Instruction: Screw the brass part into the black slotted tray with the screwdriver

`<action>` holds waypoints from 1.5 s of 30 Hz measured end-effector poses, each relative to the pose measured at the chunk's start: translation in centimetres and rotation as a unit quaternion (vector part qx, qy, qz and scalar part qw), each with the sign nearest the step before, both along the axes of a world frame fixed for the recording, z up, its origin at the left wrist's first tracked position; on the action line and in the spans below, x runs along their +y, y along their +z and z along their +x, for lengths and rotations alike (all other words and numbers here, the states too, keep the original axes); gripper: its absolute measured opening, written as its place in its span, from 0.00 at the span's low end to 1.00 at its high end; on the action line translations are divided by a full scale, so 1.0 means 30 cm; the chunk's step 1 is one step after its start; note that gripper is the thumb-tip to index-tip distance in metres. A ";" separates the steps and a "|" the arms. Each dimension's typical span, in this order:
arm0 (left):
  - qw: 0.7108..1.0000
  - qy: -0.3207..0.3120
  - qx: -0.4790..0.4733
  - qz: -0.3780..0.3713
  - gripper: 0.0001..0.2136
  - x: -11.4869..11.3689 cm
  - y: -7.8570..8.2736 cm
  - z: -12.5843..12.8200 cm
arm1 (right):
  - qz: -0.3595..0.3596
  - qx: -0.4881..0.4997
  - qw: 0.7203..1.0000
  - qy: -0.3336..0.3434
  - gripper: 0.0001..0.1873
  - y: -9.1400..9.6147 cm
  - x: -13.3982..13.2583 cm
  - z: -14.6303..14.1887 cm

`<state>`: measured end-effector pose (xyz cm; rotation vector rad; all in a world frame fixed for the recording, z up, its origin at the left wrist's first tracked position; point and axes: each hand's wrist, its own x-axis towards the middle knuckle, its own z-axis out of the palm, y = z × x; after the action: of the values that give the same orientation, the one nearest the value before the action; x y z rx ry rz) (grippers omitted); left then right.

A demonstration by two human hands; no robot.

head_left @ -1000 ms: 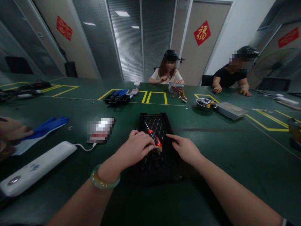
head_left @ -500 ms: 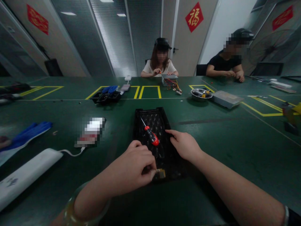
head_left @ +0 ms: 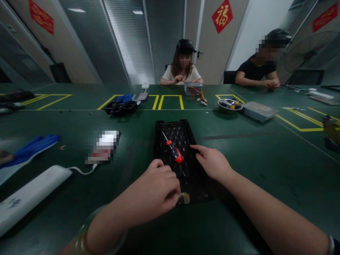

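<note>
A black plastic tray (head_left: pixel 194 136) with a bumpy, shiny floor lies lengthwise before me. Inside it rests a red-and-black screwdriver (head_left: pixel 174 152), its shaft pointing to the far left corner. My left hand (head_left: pixel 159 186) is over the tray's near left part, fingers curled and pinched together. Right beside those fingertips is a small gold-coloured piece (head_left: pixel 185 198), resembling a connector; what the pinch itself holds is hidden. My right hand (head_left: pixel 214 163) grips the tray's right rim, index finger stretched along it and thumb lower down; the other fingers are mostly hidden.
To my left are a white power strip (head_left: pixel 34 198), a blurred-out phone (head_left: pixel 105 145) on a cable and a blue glove (head_left: pixel 34 150). Farther off stand black trays (head_left: pixel 120 108), a metal bowl (head_left: pixel 230 106) and a grey box (head_left: pixel 260 111). Two people (head_left: pixel 183 69) sit across the table.
The whole view has shifted slightly, so things sit a little farther right. Both hands keep nearly the same places at the tray, and the screwdriver lies as before.
</note>
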<state>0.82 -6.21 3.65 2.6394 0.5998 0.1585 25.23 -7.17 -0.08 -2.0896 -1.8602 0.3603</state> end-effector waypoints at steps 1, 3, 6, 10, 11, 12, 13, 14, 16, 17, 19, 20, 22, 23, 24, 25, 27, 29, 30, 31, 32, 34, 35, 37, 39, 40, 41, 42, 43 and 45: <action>1.000 0.001 -0.006 0.001 0.05 -0.001 0.003 -0.001 | 0.000 0.000 1.000 0.000 0.25 -0.001 0.000 0.001; 1.000 0.000 -0.014 0.001 0.05 -0.002 0.005 -0.001 | 0.001 0.001 1.000 0.001 0.25 -0.003 0.001 0.003; 1.000 0.001 -0.015 0.000 0.05 -0.001 -0.001 0.001 | 0.003 0.002 1.000 0.004 0.25 -0.005 0.002 0.003; 1.000 0.009 0.003 0.000 0.05 0.004 -0.010 0.005 | 0.003 0.006 1.000 0.007 0.25 -0.007 0.002 0.004; 1.000 0.009 0.008 -0.001 0.05 0.005 -0.012 0.005 | 0.003 0.006 1.000 0.008 0.25 -0.008 0.002 0.005; 1.000 0.010 0.011 -0.003 0.05 0.006 -0.012 0.005 | 0.003 0.007 1.000 0.007 0.25 -0.009 0.002 0.006; 1.000 0.010 0.013 -0.005 0.05 0.007 -0.013 0.005 | 0.002 0.007 1.000 0.007 0.25 -0.009 0.003 0.006; 1.000 0.009 0.014 -0.008 0.05 0.008 -0.013 0.004 | 0.001 0.007 1.000 0.006 0.25 -0.009 0.003 0.006; 1.000 0.005 0.014 -0.015 0.06 0.011 -0.013 0.002 | -0.001 0.007 1.000 0.004 0.25 -0.008 0.003 0.006; 1.000 0.002 0.014 -0.019 0.06 0.014 -0.014 0.001 | -0.001 0.007 1.000 0.004 0.25 -0.008 0.003 0.006; 1.000 -0.003 0.017 -0.026 0.06 0.020 -0.015 0.001 | 0.000 0.008 1.000 0.005 0.25 -0.007 0.003 0.006; 0.999 -0.005 0.019 -0.029 0.06 0.023 -0.016 0.002 | 0.001 0.009 1.000 0.005 0.25 -0.007 0.002 0.006; 0.999 -0.005 0.018 -0.034 0.06 0.028 -0.019 0.003 | 0.002 0.009 1.000 0.006 0.25 -0.009 0.002 0.007; 0.999 -0.005 0.016 -0.036 0.06 0.029 -0.019 0.005 | 0.002 0.009 1.000 0.006 0.25 -0.010 0.002 0.008; 0.999 -0.006 0.013 -0.038 0.05 0.029 -0.019 0.005 | 0.002 0.009 1.000 0.006 0.25 -0.010 0.002 0.008; 0.999 -0.006 0.012 -0.039 0.05 0.029 -0.018 0.006 | 0.002 0.008 1.000 0.006 0.25 -0.011 0.003 0.008; 0.999 -0.006 0.011 -0.039 0.05 0.027 -0.013 0.006 | 0.002 0.007 1.000 0.005 0.25 -0.010 0.003 0.007; 0.999 -0.006 0.015 -0.041 0.05 0.024 -0.005 0.006 | 0.002 0.006 1.000 0.005 0.25 -0.007 0.003 0.005; 0.999 -0.004 0.017 -0.041 0.05 0.023 -0.002 0.007 | 0.002 0.005 1.000 0.006 0.25 -0.005 0.002 0.004; 0.999 -0.003 0.018 -0.040 0.05 0.021 0.000 0.007 | 0.001 0.004 1.000 0.007 0.25 -0.003 0.002 0.003; 0.999 -0.002 0.018 -0.039 0.05 0.020 0.002 0.008 | 0.001 0.003 1.000 0.007 0.25 -0.002 0.001 0.002; 0.999 0.000 0.014 -0.035 0.05 0.018 0.001 0.009 | 0.001 0.001 1.000 0.007 0.25 -0.001 0.000 0.002; 0.999 0.000 0.011 -0.035 0.04 0.018 -0.001 0.010 | 0.001 0.000 1.000 0.007 0.24 -0.001 -0.001 0.002; 0.999 -0.001 0.006 -0.036 0.04 0.018 -0.006 0.011 | 0.001 -0.003 1.000 0.006 0.24 -0.002 -0.001 0.003; 0.999 -0.005 0.006 -0.038 0.04 0.018 -0.010 0.011 | -0.001 -0.004 1.000 0.003 0.24 -0.004 0.000 0.006; 0.999 -0.006 0.008 -0.041 0.04 0.018 -0.012 0.011 | -0.002 -0.004 1.000 0.002 0.24 -0.005 0.000 0.007; 0.999 -0.005 0.010 -0.043 0.04 0.019 -0.012 0.011 | -0.003 -0.003 1.000 0.001 0.24 -0.006 0.001 0.008; 0.999 -0.005 0.013 -0.047 0.04 0.020 -0.013 0.010 | -0.003 -0.003 1.000 0.000 0.24 -0.006 0.002 0.009; 0.999 -0.006 0.014 -0.051 0.04 0.022 -0.013 0.010 | -0.004 -0.003 1.000 -0.001 0.24 -0.006 0.001 0.010; 0.998 -0.011 0.013 -0.062 0.06 0.029 -0.011 0.007 | -0.007 -0.005 1.000 -0.004 0.24 -0.001 -0.001 0.011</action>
<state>1.04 -5.33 3.31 2.5316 0.5692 0.0781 25.57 -7.21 -0.11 -2.1110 -1.8605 0.3628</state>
